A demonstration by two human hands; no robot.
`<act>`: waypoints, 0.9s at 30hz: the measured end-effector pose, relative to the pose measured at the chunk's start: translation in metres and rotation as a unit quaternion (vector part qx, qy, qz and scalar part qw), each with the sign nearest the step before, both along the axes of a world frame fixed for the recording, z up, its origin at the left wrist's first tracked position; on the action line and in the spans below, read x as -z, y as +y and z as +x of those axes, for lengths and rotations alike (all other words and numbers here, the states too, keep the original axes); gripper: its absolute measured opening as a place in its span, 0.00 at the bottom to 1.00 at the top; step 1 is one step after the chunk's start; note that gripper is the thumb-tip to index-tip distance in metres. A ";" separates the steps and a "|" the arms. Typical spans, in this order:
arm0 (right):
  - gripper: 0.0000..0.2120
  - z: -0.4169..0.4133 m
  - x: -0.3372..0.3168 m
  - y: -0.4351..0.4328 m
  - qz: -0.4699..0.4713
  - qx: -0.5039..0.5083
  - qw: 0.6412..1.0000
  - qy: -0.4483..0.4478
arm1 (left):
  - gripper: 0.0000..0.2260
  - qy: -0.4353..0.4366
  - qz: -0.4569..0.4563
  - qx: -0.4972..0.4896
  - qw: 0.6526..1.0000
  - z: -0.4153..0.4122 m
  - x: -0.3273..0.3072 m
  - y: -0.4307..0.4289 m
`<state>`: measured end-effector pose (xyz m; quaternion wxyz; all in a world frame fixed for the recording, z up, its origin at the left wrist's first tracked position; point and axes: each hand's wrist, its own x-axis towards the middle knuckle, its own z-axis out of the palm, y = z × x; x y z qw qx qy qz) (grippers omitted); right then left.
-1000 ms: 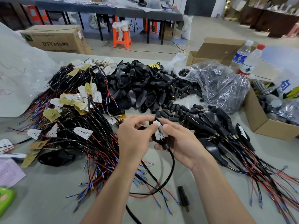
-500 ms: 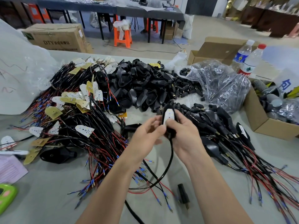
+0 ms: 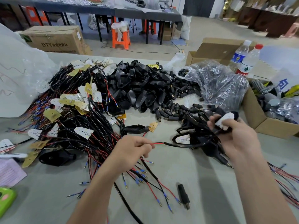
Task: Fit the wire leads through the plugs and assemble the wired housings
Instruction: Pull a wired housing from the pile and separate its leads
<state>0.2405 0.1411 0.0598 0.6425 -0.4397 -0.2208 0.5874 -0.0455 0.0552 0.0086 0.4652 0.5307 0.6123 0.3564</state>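
Note:
My right hand (image 3: 235, 135) grips a black housing with a white board (image 3: 226, 119) at the right, above a pile of wired housings (image 3: 191, 139). Its black cable (image 3: 186, 144) runs left to my left hand (image 3: 134, 147), which pinches the red wire lead (image 3: 156, 143) at the cable's end. A single black plug (image 3: 183, 195) lies on the grey table near the front. Loose leads with blue-tipped ends (image 3: 145, 178) lie under my left forearm. Empty black housings (image 3: 142, 88) and small plugs (image 3: 178, 101) are heaped in the middle.
A big tangle of wired boards (image 3: 72, 113) fills the left. A clear plastic bag (image 3: 215, 84), two water bottles (image 3: 246, 62) and a cardboard box (image 3: 262, 120) stand at the right. A white bag (image 3: 19, 75) is at far left, a green object (image 3: 6, 201) at the bottom left.
My hands have parted. The right hand carried the housing to the right, and the left hand slid down the cable to its red lead, stretching the cable between them.

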 end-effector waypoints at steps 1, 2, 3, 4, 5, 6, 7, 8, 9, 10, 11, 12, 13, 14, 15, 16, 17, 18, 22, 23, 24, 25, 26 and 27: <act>0.12 0.004 0.008 -0.007 -0.022 -0.017 0.999 -0.032 | 0.10 -0.027 -0.001 -0.015 1.000 -0.004 -0.002 0.001; 0.12 0.007 0.016 -0.014 -0.042 -0.036 0.996 -0.066 | 0.10 -0.041 -0.003 -0.024 0.999 -0.008 -0.003 0.003; 0.12 0.008 0.026 -0.021 -0.060 -0.053 0.991 -0.103 | 0.09 -0.040 -0.003 -0.033 0.999 -0.012 -0.005 0.004; 0.12 0.008 0.034 -0.029 -0.074 -0.069 0.985 -0.143 | 0.09 -0.030 0.001 -0.045 0.999 -0.015 -0.006 0.007; 0.12 0.007 0.042 -0.035 -0.083 -0.083 0.975 -0.191 | 0.08 -0.018 0.010 -0.060 0.998 -0.019 -0.007 0.009; 0.11 0.006 0.047 -0.041 -0.087 -0.096 0.961 -0.245 | 0.08 -0.008 0.021 -0.076 0.997 -0.022 -0.008 0.012; 0.11 0.004 0.051 -0.045 -0.086 -0.105 0.942 -0.306 | 0.08 0.005 0.026 -0.089 0.996 -0.025 -0.010 0.015; 0.11 0.003 0.052 -0.047 -0.082 -0.111 0.916 -0.378 | 0.08 0.023 0.027 -0.097 0.995 -0.027 -0.012 0.018; 0.10 0.001 0.051 -0.049 -0.077 -0.119 0.875 -0.463 | 0.07 0.048 0.025 -0.098 0.994 -0.029 -0.014 0.021; 0.08 -0.001 0.047 -0.050 -0.074 -0.127 0.820 -0.554 | 0.06 0.075 0.024 -0.096 0.992 -0.030 -0.015 0.023; 0.07 -0.005 0.042 -0.052 -0.065 -0.126 0.759 -0.636 | 0.05 0.100 0.025 -0.090 0.991 -0.030 -0.016 0.024; 0.08 -0.011 0.037 -0.053 -0.044 -0.115 0.710 -0.693 | 0.04 0.119 0.026 -0.080 0.989 -0.031 -0.018 0.025; 0.09 -0.021 0.033 -0.055 -0.012 -0.105 0.691 -0.715 | 0.04 0.131 0.028 -0.067 0.989 -0.030 -0.019 0.026; 0.10 -0.033 0.031 -0.056 0.024 -0.107 0.699 -0.707 | 0.04 0.136 0.032 -0.056 0.989 -0.029 -0.020 0.027; 0.11 -0.048 0.030 -0.058 0.058 -0.128 0.728 -0.671 | 0.04 0.132 0.037 -0.048 0.989 -0.027 -0.021 0.028; 0.12 -0.066 0.032 -0.061 0.083 -0.168 0.757 -0.626 | 0.05 0.121 0.042 -0.043 0.991 -0.025 -0.022 0.029; 0.13 -0.086 0.034 -0.064 0.101 -0.217 0.773 -0.588 | 0.06 0.108 0.047 -0.038 0.992 -0.023 -0.022 0.030; 0.14 -0.105 0.036 -0.068 0.119 -0.255 0.779 -0.561 | 0.07 0.096 0.052 -0.030 0.994 -0.022 -0.023 0.031; 0.14 -0.139 0.056 -0.073 0.127 -0.296 0.794 -0.516 | 0.12 0.083 0.072 -0.055 0.992 -0.029 -0.021 0.032; 0.13 -0.137 0.060 -0.073 0.113 -0.305 0.791 -0.518 | 0.14 0.086 0.080 -0.085 0.989 -0.033 -0.021 0.031; 0.11 -0.134 0.064 -0.072 0.098 -0.323 0.786 -0.518 | 0.16 0.091 0.088 -0.117 0.985 -0.037 -0.020 0.031; 0.10 -0.131 0.067 -0.072 0.084 -0.346 0.778 -0.518 | 0.17 0.104 0.090 -0.136 0.981 -0.040 -0.019 0.030; 0.10 -0.129 0.069 -0.071 0.077 -0.364 0.769 -0.520 | 0.16 0.119 0.090 -0.140 0.979 -0.042 -0.017 0.030; 0.10 -0.128 0.070 -0.069 0.076 -0.373 0.761 -0.525 | 0.14 0.128 0.087 -0.134 0.979 -0.042 -0.015 0.031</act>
